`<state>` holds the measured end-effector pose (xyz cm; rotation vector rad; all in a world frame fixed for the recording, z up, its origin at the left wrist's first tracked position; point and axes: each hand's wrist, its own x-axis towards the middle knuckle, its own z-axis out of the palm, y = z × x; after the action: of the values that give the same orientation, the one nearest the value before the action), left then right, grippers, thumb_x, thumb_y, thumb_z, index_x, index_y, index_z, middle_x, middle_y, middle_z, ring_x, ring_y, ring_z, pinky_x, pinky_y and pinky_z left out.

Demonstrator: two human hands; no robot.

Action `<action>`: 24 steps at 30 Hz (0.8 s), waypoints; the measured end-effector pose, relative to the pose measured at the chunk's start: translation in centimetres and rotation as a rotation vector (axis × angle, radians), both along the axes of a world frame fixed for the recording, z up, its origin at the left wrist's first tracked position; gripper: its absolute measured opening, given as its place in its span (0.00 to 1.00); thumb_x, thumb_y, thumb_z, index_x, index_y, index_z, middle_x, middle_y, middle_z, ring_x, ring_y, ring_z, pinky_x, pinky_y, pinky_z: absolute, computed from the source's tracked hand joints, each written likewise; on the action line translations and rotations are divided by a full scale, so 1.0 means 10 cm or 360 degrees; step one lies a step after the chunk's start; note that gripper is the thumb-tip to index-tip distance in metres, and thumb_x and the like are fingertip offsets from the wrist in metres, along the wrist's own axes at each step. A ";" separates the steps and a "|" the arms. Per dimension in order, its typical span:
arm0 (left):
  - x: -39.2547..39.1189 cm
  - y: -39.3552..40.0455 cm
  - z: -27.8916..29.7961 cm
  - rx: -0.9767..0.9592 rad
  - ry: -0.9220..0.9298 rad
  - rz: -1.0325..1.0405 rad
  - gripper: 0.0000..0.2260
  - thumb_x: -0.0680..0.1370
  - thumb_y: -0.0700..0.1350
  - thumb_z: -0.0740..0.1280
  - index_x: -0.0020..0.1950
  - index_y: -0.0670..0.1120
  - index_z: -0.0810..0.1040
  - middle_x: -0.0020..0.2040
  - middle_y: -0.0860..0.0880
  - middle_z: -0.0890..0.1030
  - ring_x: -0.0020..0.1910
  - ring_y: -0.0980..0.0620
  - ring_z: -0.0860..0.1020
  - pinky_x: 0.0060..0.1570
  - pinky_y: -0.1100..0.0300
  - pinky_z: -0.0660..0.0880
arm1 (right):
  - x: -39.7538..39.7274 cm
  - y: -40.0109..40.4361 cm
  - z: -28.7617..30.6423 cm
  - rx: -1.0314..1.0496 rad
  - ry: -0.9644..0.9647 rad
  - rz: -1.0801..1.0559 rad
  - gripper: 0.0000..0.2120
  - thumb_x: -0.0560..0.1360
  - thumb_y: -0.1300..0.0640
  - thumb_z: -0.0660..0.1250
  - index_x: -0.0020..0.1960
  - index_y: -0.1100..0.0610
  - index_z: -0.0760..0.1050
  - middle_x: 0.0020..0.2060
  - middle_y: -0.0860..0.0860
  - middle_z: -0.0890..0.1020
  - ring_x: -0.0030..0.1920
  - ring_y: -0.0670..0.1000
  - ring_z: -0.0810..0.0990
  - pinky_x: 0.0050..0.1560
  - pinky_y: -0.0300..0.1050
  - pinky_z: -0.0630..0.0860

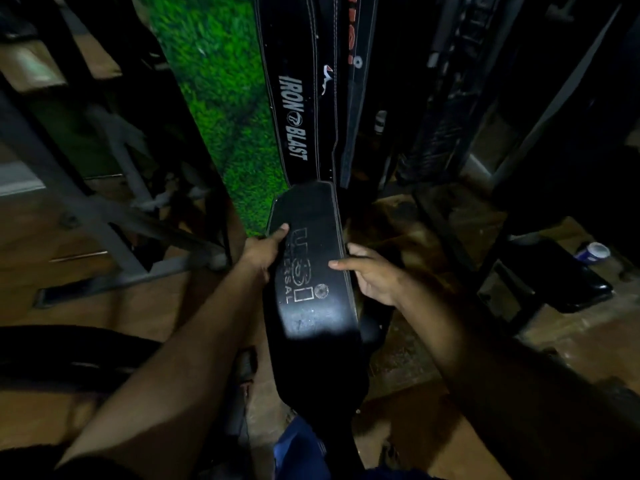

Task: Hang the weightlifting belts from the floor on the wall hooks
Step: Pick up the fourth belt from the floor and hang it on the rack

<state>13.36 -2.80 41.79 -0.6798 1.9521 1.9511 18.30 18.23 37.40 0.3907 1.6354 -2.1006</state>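
Black leather belt [311, 271] just below the hanging Iron Blast belt [298, 109]: your left hand [261, 252] and right hand [372, 271] pinch its edges; its heavy tail could twist it loose

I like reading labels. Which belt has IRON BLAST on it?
The hanging belt beside the green panel, not the held belt, which both hands grip.
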 end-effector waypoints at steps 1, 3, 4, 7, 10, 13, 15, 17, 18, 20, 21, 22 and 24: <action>0.10 0.07 0.06 -0.0035 0.0087 0.0068 0.21 0.69 0.55 0.78 0.52 0.41 0.79 0.49 0.40 0.85 0.44 0.42 0.85 0.49 0.41 0.82 | 0.01 0.07 -0.02 0.0008 -0.0008 0.0004 0.56 0.56 0.46 0.86 0.77 0.55 0.63 0.73 0.55 0.73 0.74 0.57 0.69 0.76 0.63 0.62; 0.29 0.23 0.19 -0.0064 0.0258 0.0146 0.15 0.70 0.53 0.77 0.47 0.43 0.80 0.47 0.41 0.86 0.45 0.42 0.85 0.50 0.43 0.82 | 0.11 0.13 0.28 0.0046 -0.0034 -0.0009 0.57 0.55 0.38 0.84 0.77 0.52 0.63 0.74 0.52 0.70 0.75 0.57 0.67 0.76 0.65 0.60; 0.37 0.28 0.22 -0.0067 0.0327 0.0171 0.13 0.72 0.51 0.76 0.46 0.43 0.80 0.48 0.41 0.86 0.45 0.43 0.85 0.50 0.45 0.82 | 0.15 0.14 0.44 0.0036 -0.0012 -0.0061 0.56 0.56 0.38 0.83 0.77 0.52 0.62 0.73 0.51 0.72 0.73 0.57 0.70 0.75 0.64 0.63; 0.66 0.38 0.43 -0.0065 0.0538 0.0192 0.07 0.76 0.46 0.73 0.48 0.44 0.80 0.48 0.42 0.85 0.40 0.52 0.85 0.43 0.58 0.82 | 0.14 0.16 0.86 -0.0080 0.0141 -0.0136 0.47 0.60 0.44 0.81 0.73 0.56 0.68 0.64 0.57 0.81 0.62 0.57 0.82 0.63 0.60 0.78; 0.80 0.35 0.63 -0.0016 0.0580 0.0185 0.11 0.76 0.45 0.72 0.54 0.40 0.80 0.47 0.46 0.85 0.39 0.56 0.84 0.42 0.62 0.80 | 0.14 0.17 1.02 -0.0050 0.0262 -0.0044 0.48 0.57 0.45 0.81 0.73 0.56 0.69 0.64 0.59 0.80 0.61 0.58 0.82 0.61 0.61 0.80; 0.83 0.18 0.96 0.0120 0.0450 0.0165 0.24 0.68 0.54 0.78 0.58 0.42 0.82 0.51 0.43 0.86 0.50 0.44 0.85 0.56 0.50 0.80 | 0.34 0.09 1.36 -0.0061 0.0321 0.0119 0.25 0.73 0.58 0.74 0.67 0.59 0.73 0.61 0.58 0.82 0.60 0.57 0.81 0.67 0.60 0.75; 0.81 0.05 1.15 0.0226 0.0505 0.0232 0.23 0.71 0.51 0.77 0.61 0.41 0.80 0.53 0.42 0.86 0.52 0.41 0.85 0.53 0.49 0.81 | 0.33 0.09 1.40 -0.0072 0.0361 0.0258 0.25 0.76 0.61 0.71 0.71 0.59 0.69 0.66 0.55 0.78 0.68 0.55 0.75 0.75 0.58 0.66; 0.83 0.01 1.34 0.0200 0.0639 0.0245 0.17 0.76 0.45 0.72 0.62 0.39 0.79 0.55 0.40 0.85 0.51 0.42 0.85 0.48 0.51 0.82 | 0.33 0.03 1.56 -0.0075 0.0378 0.0367 0.42 0.71 0.49 0.77 0.77 0.59 0.60 0.71 0.48 0.71 0.73 0.50 0.66 0.79 0.56 0.54; 0.85 0.00 1.40 0.0173 0.0717 0.0245 0.16 0.77 0.44 0.71 0.62 0.38 0.78 0.56 0.39 0.84 0.51 0.42 0.84 0.49 0.50 0.82 | 0.32 0.00 1.63 -0.0054 0.0385 0.0404 0.53 0.64 0.42 0.81 0.79 0.58 0.57 0.74 0.48 0.68 0.75 0.51 0.64 0.79 0.58 0.52; 0.91 0.04 1.49 0.0157 0.0840 0.0216 0.15 0.78 0.43 0.70 0.62 0.38 0.78 0.57 0.38 0.83 0.53 0.41 0.83 0.54 0.46 0.81 | 0.24 -0.07 1.76 -0.0019 0.0440 0.0374 0.61 0.58 0.37 0.82 0.80 0.55 0.54 0.76 0.51 0.66 0.77 0.55 0.63 0.78 0.62 0.55; 0.95 0.08 1.52 0.0153 0.0877 0.0161 0.14 0.78 0.42 0.70 0.62 0.38 0.78 0.56 0.38 0.83 0.53 0.41 0.84 0.54 0.47 0.81 | 0.20 -0.10 1.83 -0.0056 0.0464 0.0309 0.60 0.59 0.38 0.81 0.80 0.55 0.54 0.76 0.54 0.68 0.76 0.56 0.65 0.77 0.61 0.59; 0.99 0.12 1.56 0.0139 0.0904 0.0081 0.14 0.78 0.40 0.69 0.62 0.39 0.77 0.56 0.39 0.84 0.51 0.43 0.84 0.53 0.48 0.81 | 0.17 -0.11 1.92 -0.0084 0.0477 0.0227 0.56 0.60 0.39 0.81 0.79 0.56 0.58 0.73 0.56 0.72 0.74 0.58 0.69 0.75 0.61 0.65; 1.06 0.16 1.62 0.0099 0.0927 -0.0103 0.14 0.78 0.36 0.68 0.63 0.39 0.76 0.56 0.41 0.83 0.50 0.47 0.84 0.54 0.51 0.81 | 0.12 -0.11 2.14 -0.0195 0.0558 0.0124 0.31 0.69 0.48 0.79 0.68 0.58 0.75 0.60 0.58 0.83 0.64 0.61 0.80 0.67 0.62 0.74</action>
<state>23.91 -1.17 57.98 -0.0167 2.1666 2.3395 19.48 17.10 58.81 -0.0866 1.6619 -2.2910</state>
